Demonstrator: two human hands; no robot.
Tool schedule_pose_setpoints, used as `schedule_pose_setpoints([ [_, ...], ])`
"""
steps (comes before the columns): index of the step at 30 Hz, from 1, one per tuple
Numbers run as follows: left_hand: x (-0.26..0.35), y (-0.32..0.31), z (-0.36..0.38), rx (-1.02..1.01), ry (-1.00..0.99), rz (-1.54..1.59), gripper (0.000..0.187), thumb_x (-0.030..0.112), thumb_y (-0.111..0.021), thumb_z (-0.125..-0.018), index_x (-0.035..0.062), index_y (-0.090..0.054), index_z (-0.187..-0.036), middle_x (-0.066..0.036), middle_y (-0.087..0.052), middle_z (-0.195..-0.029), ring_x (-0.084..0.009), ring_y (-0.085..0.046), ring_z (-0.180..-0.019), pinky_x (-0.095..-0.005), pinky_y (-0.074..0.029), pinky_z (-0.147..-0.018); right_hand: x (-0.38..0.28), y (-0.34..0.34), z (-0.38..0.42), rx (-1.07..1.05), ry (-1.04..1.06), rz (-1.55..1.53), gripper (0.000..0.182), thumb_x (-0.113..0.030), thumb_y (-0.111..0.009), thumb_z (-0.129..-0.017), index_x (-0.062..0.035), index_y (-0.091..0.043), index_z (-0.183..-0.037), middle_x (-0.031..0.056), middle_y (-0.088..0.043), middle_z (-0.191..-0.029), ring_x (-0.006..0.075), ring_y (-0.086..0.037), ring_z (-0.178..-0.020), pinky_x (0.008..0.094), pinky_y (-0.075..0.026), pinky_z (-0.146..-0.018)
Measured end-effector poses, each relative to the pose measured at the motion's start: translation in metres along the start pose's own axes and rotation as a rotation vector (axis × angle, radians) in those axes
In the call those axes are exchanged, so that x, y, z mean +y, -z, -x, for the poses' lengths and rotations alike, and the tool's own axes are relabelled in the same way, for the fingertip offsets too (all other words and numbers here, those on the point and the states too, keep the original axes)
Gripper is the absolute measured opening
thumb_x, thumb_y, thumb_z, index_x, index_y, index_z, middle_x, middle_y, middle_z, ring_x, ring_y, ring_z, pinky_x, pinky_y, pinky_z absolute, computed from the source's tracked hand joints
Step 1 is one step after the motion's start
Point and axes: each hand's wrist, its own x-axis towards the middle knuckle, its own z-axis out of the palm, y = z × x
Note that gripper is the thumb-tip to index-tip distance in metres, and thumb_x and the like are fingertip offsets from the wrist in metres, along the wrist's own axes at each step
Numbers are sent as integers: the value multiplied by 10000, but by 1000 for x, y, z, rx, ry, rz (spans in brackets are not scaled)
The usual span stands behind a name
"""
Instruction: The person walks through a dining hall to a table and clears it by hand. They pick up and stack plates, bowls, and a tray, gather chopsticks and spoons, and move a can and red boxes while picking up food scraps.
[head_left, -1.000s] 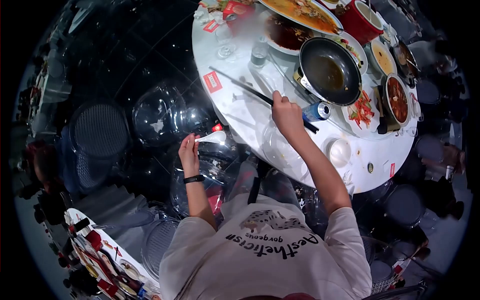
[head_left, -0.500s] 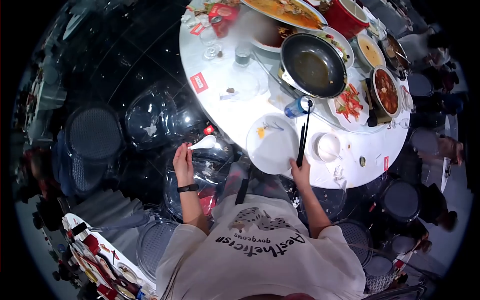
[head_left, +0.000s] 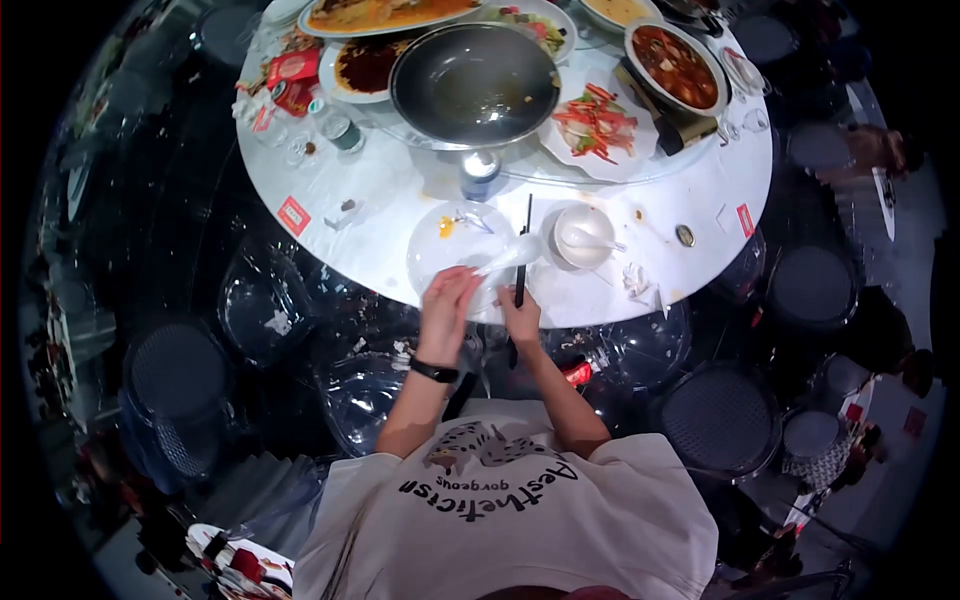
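Observation:
My left hand [head_left: 448, 305], with a black band at its wrist, is closed on the handle of a white soup spoon [head_left: 517, 254]. The spoon's bowl points right, over the right part of a white plate [head_left: 425, 252]. Close beside it, my right hand [head_left: 520, 316] is closed around black chopsticks [head_left: 524, 235], which point away from me across the plate's right edge. To the right stands a white bowl [head_left: 582, 252] with another white spoon [head_left: 588, 238] in it. Beyond the plate is a blue can [head_left: 480, 178].
A dark pan [head_left: 474, 85] stands on the round table [head_left: 360, 262], amid dishes including a red stew [head_left: 676, 68] and shredded vegetables [head_left: 598, 128]. Glass cups [head_left: 345, 133] are at the left. Clear chairs [head_left: 262, 305] surround the table.
My left hand has brought the spoon rightward from beside the table to above the plate. My right hand still holds the chopsticks, now close to my left. The view has shifted.

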Motion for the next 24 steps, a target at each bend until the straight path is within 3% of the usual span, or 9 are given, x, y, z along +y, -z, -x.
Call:
schedule_pose_setpoints([
  [3,-57,-39,-13,23,125,93,96,-35,-534,-870,-76,-504,-952,-195,-568,-1010,-279,-588,-1019,-299,-482,-947,-37,27,15,40,30,-46,240,-218,-601,-865,15,-606,-922,87,-621,-680,141,-586,-605,287,-468,-591],
  [6,-106,-82,-15,83,200,270,80,13,-531,-884,-61,-548,-859,-190,-583,-924,-282,-601,-981,-290,-491,-895,-52,69,34,146,60,-121,196,-169,-574,-869,18,-622,-905,40,-619,-694,101,-556,-621,266,-453,-572],
  [10,-184,-74,-44,-119,-452,-856,352,249,-478,-945,-28,-646,-807,-239,-589,-708,-373,-587,-742,-412,-453,-674,-35,128,43,302,-86,-73,200,-179,-592,-862,14,-637,-847,18,-577,-632,82,-511,-557,249,-402,-509],
  [12,-201,-77,-47,-163,-539,-978,342,262,-480,-947,-35,-626,-865,-226,-592,-717,-352,-581,-716,-398,-455,-666,-28,149,41,354,-136,-107,213,-195,-596,-861,8,-645,-821,0,-543,-574,72,-482,-498,244,-364,-457],
  [14,-211,-85,-43,-164,-297,-791,343,276,-482,-949,-42,-606,-923,-214,-596,-727,-330,-576,-689,-383,-456,-658,-20,164,28,370,-113,-171,219,-205,-592,-865,3,-649,-826,-8,-523,-552,64,-465,-481,232,-341,-443],
  [17,-204,-115,-27,-69,294,-22,295,228,-494,-946,-36,-492,-1080,-146,-517,-1040,-263,-507,-980,-372,-450,-878,-12,172,-8,392,-105,-150,253,-233,-593,-876,11,-657,-894,18,-567,-598,81,-490,-509,239,-372,-479],
  [19,-181,-121,-13,17,494,84,299,203,-507,-939,-6,-454,-1146,-116,-477,-1161,-237,-462,-1108,-391,-440,-962,-17,170,-36,349,-85,-168,294,-253,-592,-883,28,-649,-950,45,-602,-638,100,-525,-539,244,-401,-510],
  [22,-153,-58,10,-100,135,-222,300,207,-554,-902,47,-471,-1142,-70,-502,-1093,-193,-487,-1036,-383,-447,-919,-35,163,-67,276,-73,-159,321,-281,-592,-884,29,-626,-961,55,-607,-640,108,-523,-524,248,-394,-492],
  [24,-120,1,8,126,-232,-595,308,184,-583,-873,43,-481,-1127,-68,-523,-1046,-179,-505,-969,-358,-454,-849,-47,159,-82,227,-70,-139,320,-299,-594,-882,15,-615,-940,46,-592,-618,103,-494,-487,249,-367,-455],
])
